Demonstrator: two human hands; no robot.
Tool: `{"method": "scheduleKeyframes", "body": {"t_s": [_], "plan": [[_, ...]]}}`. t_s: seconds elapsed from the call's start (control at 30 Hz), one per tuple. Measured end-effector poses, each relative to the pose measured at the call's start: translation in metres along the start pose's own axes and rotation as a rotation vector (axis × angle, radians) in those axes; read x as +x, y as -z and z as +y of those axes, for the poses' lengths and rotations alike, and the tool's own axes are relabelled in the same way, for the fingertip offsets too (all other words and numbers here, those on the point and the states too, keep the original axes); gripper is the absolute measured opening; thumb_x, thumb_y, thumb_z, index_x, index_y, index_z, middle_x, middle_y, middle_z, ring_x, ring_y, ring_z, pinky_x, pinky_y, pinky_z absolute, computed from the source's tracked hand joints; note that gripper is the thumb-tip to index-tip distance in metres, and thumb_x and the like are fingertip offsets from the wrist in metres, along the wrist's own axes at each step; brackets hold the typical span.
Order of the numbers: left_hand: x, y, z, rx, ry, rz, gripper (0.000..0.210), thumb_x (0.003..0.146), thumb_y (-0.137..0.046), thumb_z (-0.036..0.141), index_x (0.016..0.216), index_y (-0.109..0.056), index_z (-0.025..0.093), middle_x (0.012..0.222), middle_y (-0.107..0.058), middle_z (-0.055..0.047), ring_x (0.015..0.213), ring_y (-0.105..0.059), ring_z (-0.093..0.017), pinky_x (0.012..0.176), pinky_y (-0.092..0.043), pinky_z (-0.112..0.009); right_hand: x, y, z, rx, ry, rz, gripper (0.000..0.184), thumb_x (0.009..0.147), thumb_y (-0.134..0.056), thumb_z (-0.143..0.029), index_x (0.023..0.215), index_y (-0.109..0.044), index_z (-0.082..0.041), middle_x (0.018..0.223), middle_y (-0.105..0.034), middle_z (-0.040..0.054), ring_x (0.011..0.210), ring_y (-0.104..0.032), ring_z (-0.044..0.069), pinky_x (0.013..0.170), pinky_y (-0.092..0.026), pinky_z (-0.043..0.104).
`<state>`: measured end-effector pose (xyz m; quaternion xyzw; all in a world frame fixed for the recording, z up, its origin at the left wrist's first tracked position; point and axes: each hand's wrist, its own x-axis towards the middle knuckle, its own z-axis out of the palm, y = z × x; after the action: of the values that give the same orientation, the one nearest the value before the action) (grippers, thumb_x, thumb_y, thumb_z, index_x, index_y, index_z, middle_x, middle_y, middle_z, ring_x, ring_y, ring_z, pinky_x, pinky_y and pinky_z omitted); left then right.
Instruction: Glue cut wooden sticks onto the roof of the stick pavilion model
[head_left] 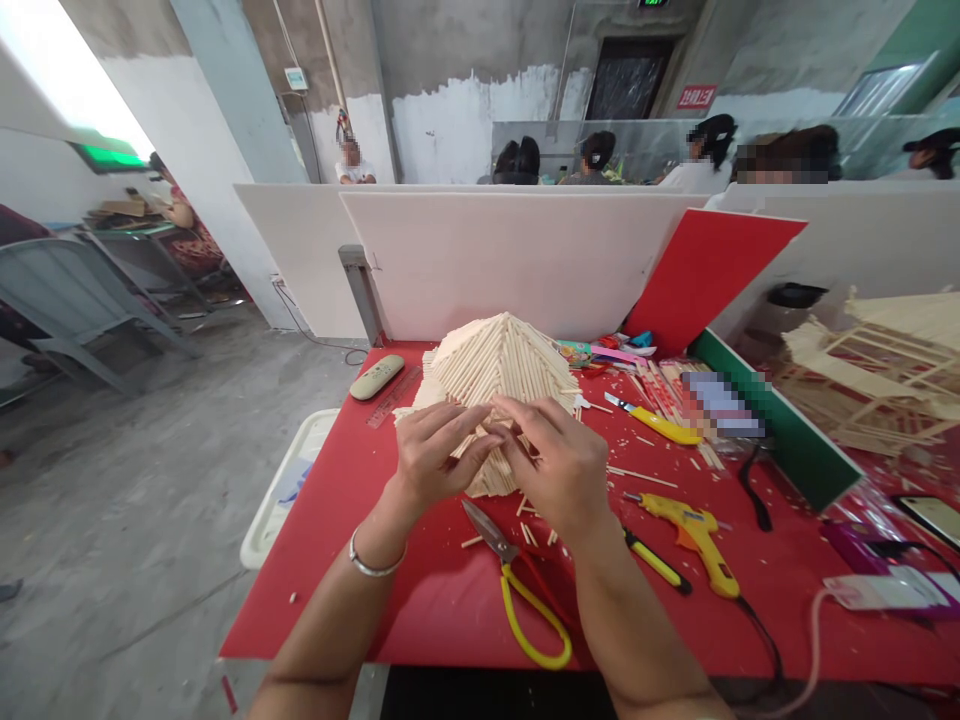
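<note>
A pale model roof point(502, 360) built of thin wooden sticks stands on the red tabletop, with its peak pointing up. My left hand point(442, 450) is at its near side, thumb and fingers pinched together. Opposite it, my right hand point(559, 460) pinches too, and the fingertips of both hands meet in front of the roof. Whatever lies between the fingertips is too small or hidden to make out. Close below my hands are scissors point(536, 615) with yellow handles and several cut stick pieces point(529, 533).
To the right lie a yellow glue gun point(697, 540), a yellow-and-black cutter point(656, 562), a yellow-handled knife point(660, 424) and loose sticks. A beige oval case point(377, 377) sits at the left edge. White boards point(517, 260) wall off the back; a green-faced board point(780, 425) stands right. People sit beyond.
</note>
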<state>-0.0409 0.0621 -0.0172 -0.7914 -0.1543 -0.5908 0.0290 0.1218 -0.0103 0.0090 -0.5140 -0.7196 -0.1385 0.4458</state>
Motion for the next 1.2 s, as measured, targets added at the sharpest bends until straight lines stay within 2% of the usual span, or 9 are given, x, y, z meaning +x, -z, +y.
{"method": "scheduleKeyframes", "body": {"t_s": [0.13,0.3,0.4,0.53,0.77,0.87,0.97,1.07,1.2], "plan": [[-0.001,0.013,0.01,-0.022,-0.098,0.129,0.042,0.096,-0.057,0.046,0.122,-0.067,0.015,0.069,-0.067,-0.004,0.062,-0.064,-0.016,0.059,-0.054,-0.03,-0.007,0.033,-0.02,0.109,0.109,0.067,0.034,0.09,-0.07,-0.022,0.124,-0.066,-0.021,0.09,-0.072,0.0026,0.076,-0.064,0.011,0.07,-0.05,0.024],[-0.002,0.025,0.021,0.016,-0.097,0.178,0.035,0.098,-0.054,0.042,0.115,-0.071,0.017,0.064,-0.064,-0.004,0.058,-0.063,-0.017,0.056,-0.054,-0.031,-0.018,0.077,-0.037,0.254,0.25,0.123,0.03,0.085,-0.074,-0.016,0.114,-0.069,-0.017,0.075,-0.07,-0.0014,0.063,-0.059,0.011,0.06,-0.049,0.027],[0.0,0.026,0.024,0.022,-0.104,0.215,0.026,0.095,-0.059,0.031,0.112,-0.071,0.016,0.067,-0.066,-0.005,0.058,-0.062,-0.016,0.056,-0.053,-0.03,-0.02,0.085,-0.038,0.279,0.229,0.157,0.028,0.085,-0.071,-0.013,0.112,-0.07,-0.018,0.074,-0.071,-0.0017,0.062,-0.059,0.011,0.059,-0.05,0.028],[-0.009,0.029,0.025,0.068,-0.003,0.299,0.02,0.09,-0.063,0.018,0.108,-0.073,0.018,0.069,-0.067,-0.004,0.058,-0.061,-0.014,0.056,-0.05,-0.029,-0.021,0.075,-0.033,0.33,0.195,0.274,0.028,0.083,-0.072,-0.009,0.109,-0.072,-0.018,0.077,-0.072,0.0003,0.063,-0.062,0.012,0.057,-0.049,0.026],[-0.067,0.039,0.021,0.315,0.478,0.447,0.01,0.089,-0.067,0.022,0.093,-0.076,0.021,0.087,-0.071,-0.005,0.08,-0.063,-0.017,0.078,-0.051,-0.034,-0.052,0.042,-0.015,0.219,0.04,0.181,0.024,0.084,-0.071,-0.007,0.105,-0.073,-0.019,0.079,-0.073,0.002,0.063,-0.063,0.011,0.06,-0.05,0.025],[-0.089,0.032,0.007,0.22,0.794,0.577,0.019,0.093,-0.062,0.032,0.104,-0.075,0.023,0.107,-0.066,-0.007,0.1,-0.063,-0.019,0.085,-0.051,-0.032,-0.07,0.03,-0.008,0.181,-0.039,0.103,0.018,0.087,-0.07,-0.012,0.102,-0.073,-0.02,0.085,-0.075,0.003,0.073,-0.068,0.013,0.07,-0.053,0.025],[-0.109,0.019,-0.01,0.122,1.001,0.671,0.028,0.094,-0.06,0.038,0.117,-0.07,0.024,0.12,-0.06,-0.007,0.113,-0.06,-0.02,0.093,-0.049,-0.031,-0.087,0.022,-0.002,0.133,-0.116,0.034,0.013,0.089,-0.068,-0.019,0.102,-0.074,-0.02,0.091,-0.077,0.0041,0.083,-0.07,0.016,0.08,-0.054,0.028],[-0.129,0.003,-0.023,-0.013,1.121,0.68,0.036,0.093,-0.059,0.041,0.125,-0.064,0.024,0.127,-0.058,-0.008,0.122,-0.057,-0.022,0.104,-0.045,-0.035,-0.097,0.019,0.001,0.084,-0.198,-0.004,0.014,0.092,-0.066,-0.026,0.103,-0.074,-0.022,0.093,-0.077,0.0042,0.085,-0.071,0.017,0.082,-0.054,0.029],[-0.15,-0.014,-0.035,-0.196,1.215,0.545,0.039,0.094,-0.055,0.037,0.13,-0.059,0.022,0.137,-0.056,-0.011,0.131,-0.053,-0.025,0.111,-0.041,-0.041,-0.101,0.014,0.0,0.029,-0.289,-0.015,0.018,0.094,-0.062,-0.033,0.105,-0.075,-0.024,0.097,-0.076,0.0044,0.088,-0.07,0.019,0.083,-0.054,0.03]]}}
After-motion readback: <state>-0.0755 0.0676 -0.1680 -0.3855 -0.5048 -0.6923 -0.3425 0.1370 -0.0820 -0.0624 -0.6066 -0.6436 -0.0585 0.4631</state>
